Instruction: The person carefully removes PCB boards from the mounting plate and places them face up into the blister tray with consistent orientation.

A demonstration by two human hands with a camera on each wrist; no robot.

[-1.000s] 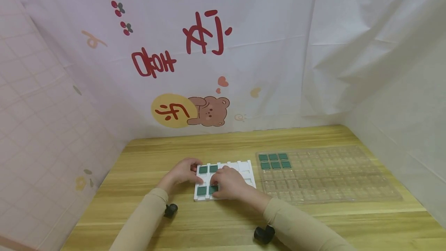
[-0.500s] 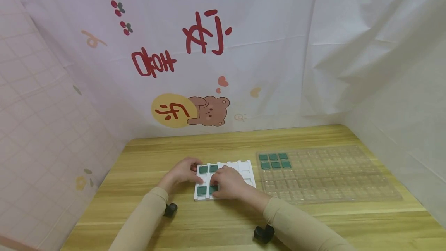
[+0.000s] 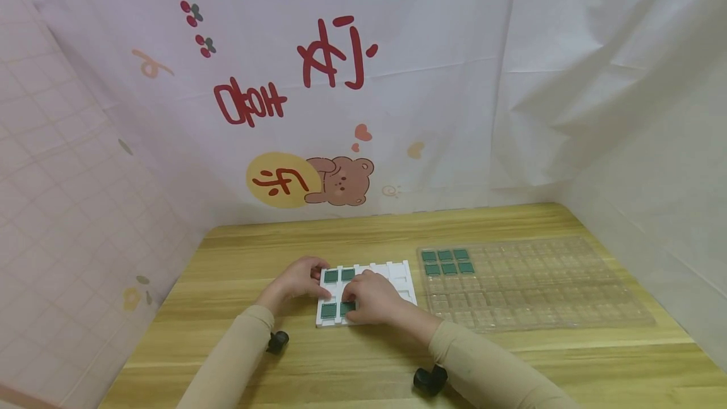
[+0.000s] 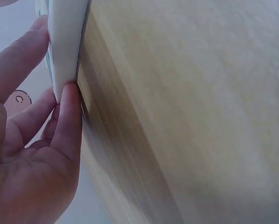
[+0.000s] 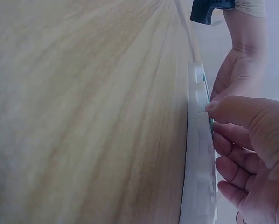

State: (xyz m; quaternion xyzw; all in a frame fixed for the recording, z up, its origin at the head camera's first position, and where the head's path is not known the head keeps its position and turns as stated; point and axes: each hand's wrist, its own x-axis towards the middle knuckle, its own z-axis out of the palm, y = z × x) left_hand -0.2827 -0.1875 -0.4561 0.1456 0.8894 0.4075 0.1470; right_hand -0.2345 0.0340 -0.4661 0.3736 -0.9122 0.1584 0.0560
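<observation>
A white compartment tray [image 3: 402, 272] lies on the table, with green square chips in its left part. My left hand [image 3: 298, 279] grips the tray's left end; in the left wrist view its thumb and fingers close on the white edge [image 4: 67, 46]. Over the tray's middle, my right hand [image 3: 375, 298] pinches a green chip [image 3: 348, 310] in the near row, second from the left. In the right wrist view the thumb touches the tray rim beside a thin green edge [image 5: 212, 125]. Part of the tray is hidden beneath the right hand.
To the right lies a clear plastic tray [image 3: 539, 283] of many small pockets, with several green chips [image 3: 449, 255] in its far-left corner. Black wrist devices [image 3: 430, 382] sit by both forearms. White printed cloth [image 3: 443, 81] hangs behind and beside the wooden table [image 3: 341, 371].
</observation>
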